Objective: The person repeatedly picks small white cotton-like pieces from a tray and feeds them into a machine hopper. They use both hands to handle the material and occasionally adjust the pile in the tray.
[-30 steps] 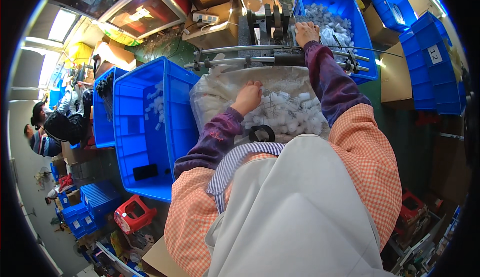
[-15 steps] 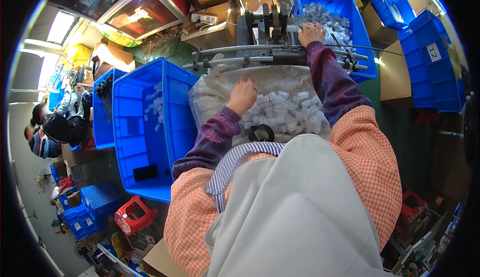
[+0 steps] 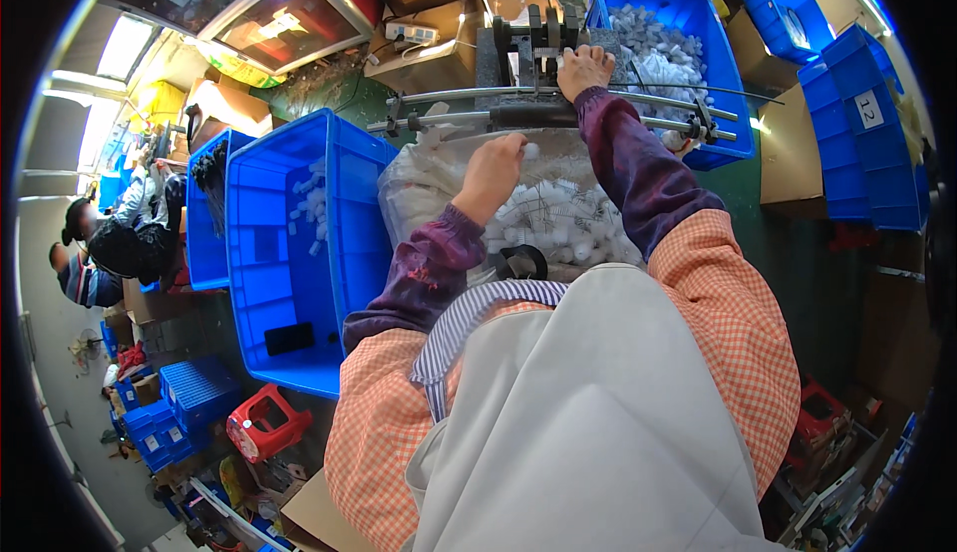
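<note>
My left hand (image 3: 493, 175) is closed in a pinch above a pile of small white plastic pieces (image 3: 573, 221), some with thin wires. A small white cylindrical piece (image 3: 532, 151) shows at its fingertips. The pile lies on a clear plastic sheet (image 3: 419, 178) in front of me. Farther off, my right hand (image 3: 586, 72) reaches to a dark metal machine (image 3: 538, 49), fingers curled at its right side. Whatever those fingers grip is hidden. Two metal rods (image 3: 449, 96) run crosswise between the machine and the pile.
To the left stands a deep blue bin (image 3: 284, 283) with a few white pieces and a dark flat object inside. Another blue bin (image 3: 733, 104), full of white pieces, is at the far right. A co-worker (image 3: 140, 238) sits far left. Cardboard boxes (image 3: 429, 64) stand behind.
My right hand has moved left along the machine, closer to its middle. My left hand has risen slightly to the right, and a white piece now shows at its fingertips.
</note>
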A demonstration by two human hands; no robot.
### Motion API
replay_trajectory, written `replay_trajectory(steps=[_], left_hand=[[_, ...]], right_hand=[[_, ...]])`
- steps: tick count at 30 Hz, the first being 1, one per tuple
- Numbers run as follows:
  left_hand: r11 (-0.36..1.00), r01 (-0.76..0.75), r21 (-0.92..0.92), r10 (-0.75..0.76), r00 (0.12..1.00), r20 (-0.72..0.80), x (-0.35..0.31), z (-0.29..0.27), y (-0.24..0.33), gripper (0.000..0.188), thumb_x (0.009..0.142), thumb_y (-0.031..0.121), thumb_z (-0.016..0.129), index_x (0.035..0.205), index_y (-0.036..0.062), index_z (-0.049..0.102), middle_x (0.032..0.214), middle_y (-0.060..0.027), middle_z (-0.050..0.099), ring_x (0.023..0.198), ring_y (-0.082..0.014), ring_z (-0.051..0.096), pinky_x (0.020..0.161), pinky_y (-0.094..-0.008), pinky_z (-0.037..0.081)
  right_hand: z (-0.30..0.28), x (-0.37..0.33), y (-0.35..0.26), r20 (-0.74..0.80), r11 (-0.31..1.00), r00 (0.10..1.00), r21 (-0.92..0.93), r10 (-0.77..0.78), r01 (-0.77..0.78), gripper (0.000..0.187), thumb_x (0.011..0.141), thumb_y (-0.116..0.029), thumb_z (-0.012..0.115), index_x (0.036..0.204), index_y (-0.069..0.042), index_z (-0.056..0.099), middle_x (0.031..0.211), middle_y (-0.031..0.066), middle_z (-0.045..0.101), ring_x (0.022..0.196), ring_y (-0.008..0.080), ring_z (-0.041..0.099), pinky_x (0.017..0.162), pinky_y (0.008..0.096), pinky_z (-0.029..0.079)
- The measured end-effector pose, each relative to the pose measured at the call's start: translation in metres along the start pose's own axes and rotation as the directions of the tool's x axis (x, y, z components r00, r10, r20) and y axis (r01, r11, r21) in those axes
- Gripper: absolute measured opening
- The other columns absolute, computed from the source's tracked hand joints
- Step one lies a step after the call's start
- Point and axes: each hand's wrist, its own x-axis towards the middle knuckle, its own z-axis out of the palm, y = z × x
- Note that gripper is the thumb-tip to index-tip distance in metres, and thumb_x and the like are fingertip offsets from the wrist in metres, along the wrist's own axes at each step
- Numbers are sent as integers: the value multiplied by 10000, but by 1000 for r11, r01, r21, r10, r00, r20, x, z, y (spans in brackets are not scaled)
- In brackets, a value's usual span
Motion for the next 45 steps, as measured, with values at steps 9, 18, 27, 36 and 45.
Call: replay_trajectory(steps=[9,18,27,36,45], left_hand=[[988,25,-152,-28,999,-18,-2,-4,-3,165,799,99,541,952,43,558,825,-192,606,795,-373,571,678,-424,446],[987,-17,-160,17,1000,-6,12,0,13,178,804,106,553,969,41,557,791,-179,609,768,-350,586,665,-409,451],[977,-144,-158,124,984,-129,38,8,37,189,806,107,564,985,48,555,740,-157,610,717,-329,600,616,-391,460],[983,39,181,-68,986,155,0,24,-9,376,831,310,546,1056,11,513,821,-185,624,788,-366,592,684,-421,469],[976,141,167,-202,875,441,-52,32,-48,367,820,335,535,968,2,571,925,-225,600,870,-389,568,771,-432,451]], right_hand=[[-6,1,48,48,999,998,-47,29,-27,259,787,-271,497,970,-138,622,1053,72,555,1070,271,463,922,455,265],[-18,29,88,205,989,977,-149,52,-21,237,824,-223,432,972,-142,598,1030,108,609,965,254,588,860,462,349],[-95,-36,78,239,760,882,625,-407,181,324,812,-195,549,1116,-81,567,914,145,621,848,256,600,750,347,458],[-33,-13,66,-29,877,973,428,-230,220,173,800,-181,543,933,-119,634,922,82,628,872,267,578,784,358,443],[13,20,60,-51,986,987,56,-152,155,203,762,-180,526,932,-177,637,970,19,619,991,245,505,832,386,401]])
